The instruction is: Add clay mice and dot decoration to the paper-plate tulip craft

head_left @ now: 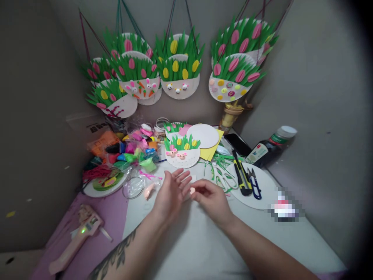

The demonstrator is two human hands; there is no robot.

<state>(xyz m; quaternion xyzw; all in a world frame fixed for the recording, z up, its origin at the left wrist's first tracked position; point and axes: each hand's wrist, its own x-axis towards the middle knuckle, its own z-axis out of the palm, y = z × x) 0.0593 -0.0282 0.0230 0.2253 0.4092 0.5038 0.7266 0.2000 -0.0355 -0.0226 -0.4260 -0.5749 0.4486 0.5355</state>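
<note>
My left hand (172, 192) is open, palm up, with its fingers stretched out over the middle of the table. Close beside its fingertips, my right hand (211, 198) pinches a small piece of pale pink clay (192, 190) between thumb and fingers. A larger lump of the same pale pink clay (149, 191) lies in clear plastic left of my left hand. Just beyond my hands sits a paper-plate basket (183, 157) with green paper grass, yellow paper flowers and two pink animal faces on its front.
Bagged coloured clay (134, 147) is heaped at the left, with a glue gun (77, 237) nearer me. White scissors (224, 177), a yellow-black cutter (241, 175) and thread snips (255, 184) lie right. A dark bottle (269, 146) stands behind them. Finished plate baskets (180, 83) hang at the back.
</note>
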